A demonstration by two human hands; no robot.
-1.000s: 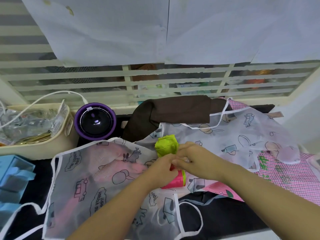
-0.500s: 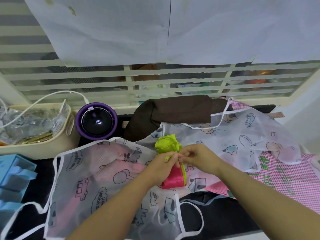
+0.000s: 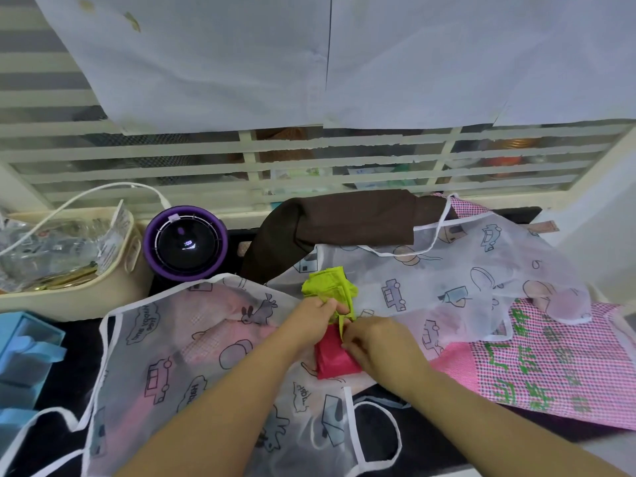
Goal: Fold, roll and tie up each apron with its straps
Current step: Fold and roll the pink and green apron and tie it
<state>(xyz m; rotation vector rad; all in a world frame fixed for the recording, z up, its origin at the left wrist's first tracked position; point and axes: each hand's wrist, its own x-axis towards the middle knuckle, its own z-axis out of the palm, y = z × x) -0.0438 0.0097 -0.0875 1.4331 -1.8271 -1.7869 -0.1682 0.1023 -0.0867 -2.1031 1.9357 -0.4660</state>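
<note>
A dark tabletop [image 3: 79, 366] is covered with cloth. The biggest piece is a clear apron [image 3: 172, 339] with little cars on it, spread flat from 9 o'clock round to 6 o'clock of the middle. A second clear apron [image 3: 447, 277] lies at 2 o'clock. A pink apron [image 3: 550, 373] sticks out from under it at 4 o'clock. I think these three lie open like this because they wait their turn to be folded.

A brown cloth [image 3: 344, 218] is bunched at 12 o'clock, pushed back by the window bars. A basket [image 3: 69, 294] of bits sits at 9 o'clock, with a purple round thing [image 3: 186, 242] beside it at 10 o'clock. A blue box [image 3: 24, 356] is at the edge at 8 o'clock.

Right in the middle, on top of the clear aprons, lies the roll [image 3: 334, 359]. This is the apron being done now. It is pink at the near end and green at the far end.

Both hands are close together over it, almost touching. The left hand [image 3: 309, 321] pinches the green strap [image 3: 344, 321] up by the green end. The right hand [image 3: 378, 342] pinches the same strap lower down, pressing on the pink part. I think they hold it tight so the roll cannot spring open while the strap gets tied. The knot does not look done yet.
</note>
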